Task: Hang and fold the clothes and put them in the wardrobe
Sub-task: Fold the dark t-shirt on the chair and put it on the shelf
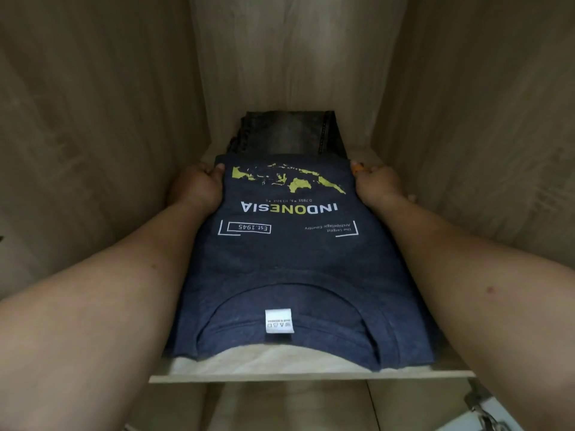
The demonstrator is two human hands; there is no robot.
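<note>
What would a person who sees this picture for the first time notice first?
The folded navy blue T-shirt with a yellow map print fills the middle, lying on the pale wooden wardrobe shelf. The left hand and right hand grip its far corners. Behind it lie folded dark grey jeans.

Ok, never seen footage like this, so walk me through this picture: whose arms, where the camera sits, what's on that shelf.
There is no machine here. A person wears a camera on the head, so you look down along their own bare arms into a wooden wardrobe. The left hand and the right hand grip the far corners of a folded navy T-shirt printed with a yellow map and INDONESIA. It lies on the shelf, seemingly over something white. Behind it lie folded dark jeans.
</note>
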